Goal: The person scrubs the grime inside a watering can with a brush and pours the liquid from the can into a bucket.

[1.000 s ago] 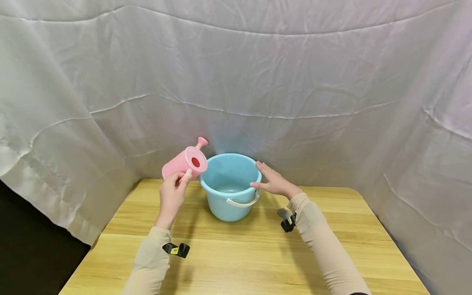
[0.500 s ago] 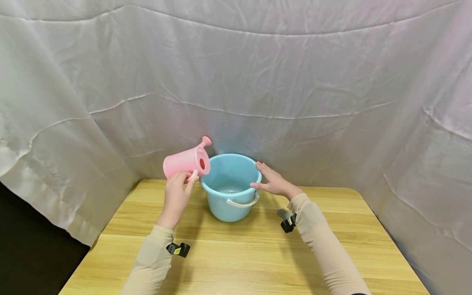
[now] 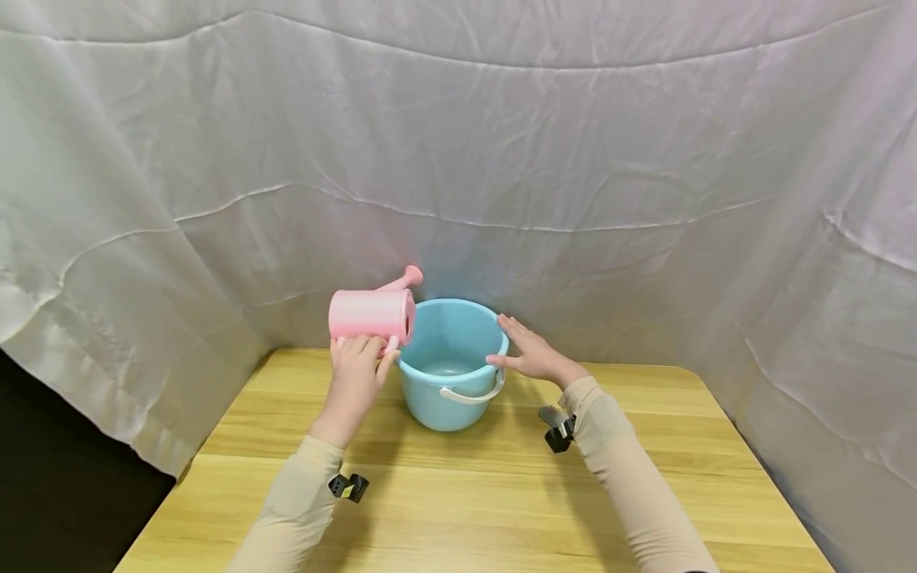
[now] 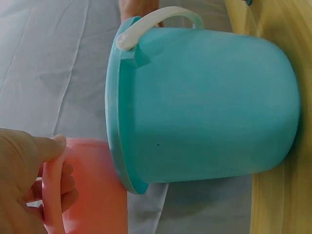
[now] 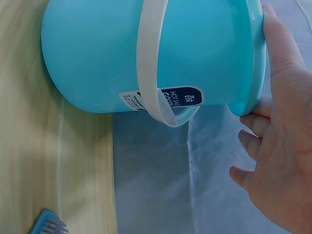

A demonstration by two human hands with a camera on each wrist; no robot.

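Observation:
My left hand grips the handle of a pink watering can, its fingers curled round it. The can is held up on its side at the left rim of a light-blue bucket, its top opening facing the bucket. Its spout head points toward the back, beyond the rim. Standing upright on the table, the bucket has its white handle hanging down the near side. With fingers nearly straight, my right hand rests against the bucket's right rim; the thumb lies at the nearer edge.
A small blue brush with bristles lies on the wooden table, right of the bucket. Grey cloth hangs close behind the table and along both sides. A label shows on the bucket's wall.
My left hand has moved right and rolled the watering can further over, bringing it from a slant to level and its opening toward the bucket. The right hand and bucket stay put.

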